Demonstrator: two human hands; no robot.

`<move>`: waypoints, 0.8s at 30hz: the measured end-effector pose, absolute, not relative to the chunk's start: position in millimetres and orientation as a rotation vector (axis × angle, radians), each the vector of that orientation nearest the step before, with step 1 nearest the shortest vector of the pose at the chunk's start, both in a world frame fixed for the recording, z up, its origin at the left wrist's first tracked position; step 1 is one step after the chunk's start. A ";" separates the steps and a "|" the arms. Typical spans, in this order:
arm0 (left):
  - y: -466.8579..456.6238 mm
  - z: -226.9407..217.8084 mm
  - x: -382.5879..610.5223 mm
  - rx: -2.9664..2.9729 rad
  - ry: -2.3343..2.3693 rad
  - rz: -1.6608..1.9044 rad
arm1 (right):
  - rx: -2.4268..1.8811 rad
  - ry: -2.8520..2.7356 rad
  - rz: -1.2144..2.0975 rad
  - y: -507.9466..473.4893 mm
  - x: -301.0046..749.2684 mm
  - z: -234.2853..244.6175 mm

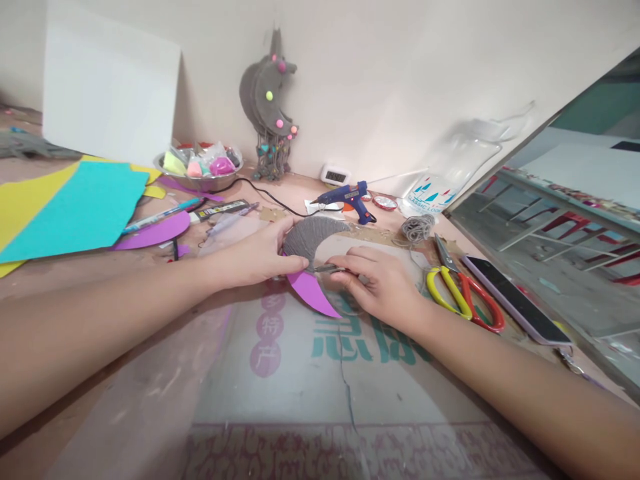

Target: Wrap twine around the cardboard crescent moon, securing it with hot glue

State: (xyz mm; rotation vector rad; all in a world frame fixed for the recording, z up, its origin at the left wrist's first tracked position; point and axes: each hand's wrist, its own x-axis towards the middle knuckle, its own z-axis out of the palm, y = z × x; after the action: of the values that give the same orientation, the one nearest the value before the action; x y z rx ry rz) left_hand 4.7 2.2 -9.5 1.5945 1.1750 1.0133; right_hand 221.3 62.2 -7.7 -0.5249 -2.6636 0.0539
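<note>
Near the middle of the table, my left hand [270, 257] is closed on a paper crescent, its thumb pressing on the front. Grey yarn [313, 237] wraps the crescent's upper part, while its lower tip [315, 295] is bare purple. My right hand [375, 277] pinches a thin, dark metallic tool [327, 268], whose tip meets the crescent beside my left thumb. The tool's kind is mostly hidden by my fingers. Below, a loose grey strand [345, 380] trails over the printed board [300, 400] under my hands.
Right of my hands lie scissors [463, 293], a phone [515, 300] and a ball of grey yarn [417, 228]. Behind are a blue glue gun [345, 197], a small clock [335, 175] and a metal bowl [200, 180]. Coloured sheets [80, 213] spread at the left.
</note>
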 end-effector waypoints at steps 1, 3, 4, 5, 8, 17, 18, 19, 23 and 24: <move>2.4 -9.4 4.9 1.595 1.171 1.012 | -0.532 -2.670 0.057 62.0 221.1 -7.7; 2.5 -9.2 4.9 1.604 1.180 1.008 | -0.539 -2.677 0.069 61.5 220.6 -7.6; 2.5 -9.0 4.9 1.613 1.188 1.004 | -0.542 -2.676 0.076 61.3 220.4 -7.5; 2.4 -8.9 4.7 1.624 1.197 1.000 | -0.547 -2.678 0.083 61.0 220.2 -7.5; 2.2 -8.4 4.4 1.649 1.220 0.994 | -0.556 -2.684 0.089 60.3 220.4 -7.1; 1.6 -8.1 5.4 1.617 1.185 0.994 | -0.534 -2.667 0.021 58.3 221.7 -7.5; 1.3 -7.8 5.6 1.609 1.188 0.993 | -0.536 -2.661 0.022 58.5 221.7 -7.6; 1.1 -7.6 5.7 1.601 1.188 0.994 | -0.538 -2.654 0.021 58.8 221.7 -7.6; 0.9 -7.7 5.3 1.583 1.175 1.003 | -0.551 -2.625 0.013 60.6 222.4 -6.7; 1.0 -7.9 5.1 1.584 1.177 1.005 | -0.550 -2.620 0.016 60.8 222.6 -6.6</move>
State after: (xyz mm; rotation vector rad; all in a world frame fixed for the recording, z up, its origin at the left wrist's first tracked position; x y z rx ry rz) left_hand 5.1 1.0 -7.9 1.5840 1.1770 1.0053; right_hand 222.6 60.8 -6.6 -0.5502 -2.6199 0.0156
